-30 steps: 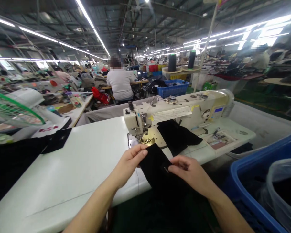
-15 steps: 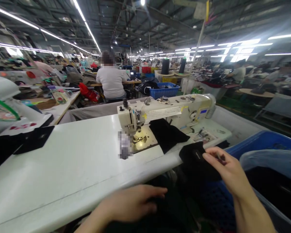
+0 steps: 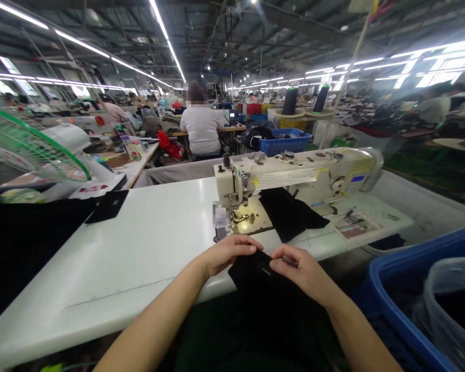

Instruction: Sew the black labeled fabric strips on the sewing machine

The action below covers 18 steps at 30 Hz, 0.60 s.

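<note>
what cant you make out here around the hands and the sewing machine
Head view only:
- Needle area of the sewing machine: pixelated patch.
- Small label on the black fabric piece: too small to read.
- Blue bin: cut off by frame edge; contents dark.
- Fabric's lower part: lost in shadow.

A white table [image 3: 139, 248] is carrying a sewing machine [image 3: 294, 178], with black cloth [image 3: 292, 214] lying under its arm. A dark patch [image 3: 108, 205] is lying at the far left, beside a fan [image 3: 42, 155].
</note>
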Available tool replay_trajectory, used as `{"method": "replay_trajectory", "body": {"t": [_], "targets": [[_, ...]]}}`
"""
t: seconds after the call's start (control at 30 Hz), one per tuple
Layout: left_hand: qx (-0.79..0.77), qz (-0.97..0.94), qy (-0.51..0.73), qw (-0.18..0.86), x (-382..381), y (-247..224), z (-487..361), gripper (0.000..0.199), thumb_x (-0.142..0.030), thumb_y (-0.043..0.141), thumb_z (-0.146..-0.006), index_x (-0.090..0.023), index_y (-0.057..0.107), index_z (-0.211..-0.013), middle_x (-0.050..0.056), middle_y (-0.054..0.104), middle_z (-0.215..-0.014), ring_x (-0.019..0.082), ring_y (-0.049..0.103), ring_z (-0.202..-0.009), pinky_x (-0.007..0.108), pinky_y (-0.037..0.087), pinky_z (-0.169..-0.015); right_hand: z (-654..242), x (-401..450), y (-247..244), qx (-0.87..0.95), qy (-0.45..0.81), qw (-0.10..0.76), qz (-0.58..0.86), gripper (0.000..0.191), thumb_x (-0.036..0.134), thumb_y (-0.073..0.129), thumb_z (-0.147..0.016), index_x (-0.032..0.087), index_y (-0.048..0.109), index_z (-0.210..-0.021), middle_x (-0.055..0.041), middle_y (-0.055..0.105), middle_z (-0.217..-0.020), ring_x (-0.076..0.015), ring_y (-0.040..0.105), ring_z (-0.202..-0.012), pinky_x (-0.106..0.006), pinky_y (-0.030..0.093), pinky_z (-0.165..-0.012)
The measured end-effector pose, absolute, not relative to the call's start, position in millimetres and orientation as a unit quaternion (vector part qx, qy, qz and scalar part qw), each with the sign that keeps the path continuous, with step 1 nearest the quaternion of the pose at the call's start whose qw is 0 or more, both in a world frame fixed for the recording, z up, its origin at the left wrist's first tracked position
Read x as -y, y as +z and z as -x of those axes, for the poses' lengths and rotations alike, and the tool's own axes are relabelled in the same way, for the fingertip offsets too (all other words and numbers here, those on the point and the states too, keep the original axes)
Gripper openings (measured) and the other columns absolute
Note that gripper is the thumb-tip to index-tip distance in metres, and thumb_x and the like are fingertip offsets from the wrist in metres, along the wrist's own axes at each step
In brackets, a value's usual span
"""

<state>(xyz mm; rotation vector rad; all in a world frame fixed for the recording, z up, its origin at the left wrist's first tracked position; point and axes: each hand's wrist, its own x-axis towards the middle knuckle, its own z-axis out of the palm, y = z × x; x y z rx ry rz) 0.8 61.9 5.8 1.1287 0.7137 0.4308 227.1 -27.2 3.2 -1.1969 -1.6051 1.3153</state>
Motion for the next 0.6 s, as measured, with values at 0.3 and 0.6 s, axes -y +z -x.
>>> {"method": "replay_trajectory", "body": {"t": [0.3,0.6], "targets": [[-0.47,-0.581,0.3,0.593,-88.3,37.7,50.5,0.056,-0.054,0.093,-0.06,-0.013,0.07,-0.09,0.009,0.065,-0.086,0.022,0.059,-0.076,0.026,0.045,-0.066,-205.5,24.0,-38.2,0.478,0.538,0.377,0.583,0.071,0.06,0.065,-0.068,0.007,0.064,-0.115,-0.0077,0.061,-0.099,-0.0195,0.058,-0.091,-0.028,0.044,-0.084],[-0.464,-0.634,0.207,0.582,-109.2,39.4,71.9,0.058,-0.062,0.083,-0.067,-0.012,0.072,-0.094,0.006,0.06,-0.077,0.016,0.048,-0.065,0.024,0.031,-0.057,-195.2,34.4,-43.0,0.472,0.555,0.363,0.58,0.054,0.055,0.064,-0.077,0.007,0.066,-0.102,-0.0061,0.057,-0.084,-0.0123,0.05,-0.07,-0.021,0.036,-0.06]]}}
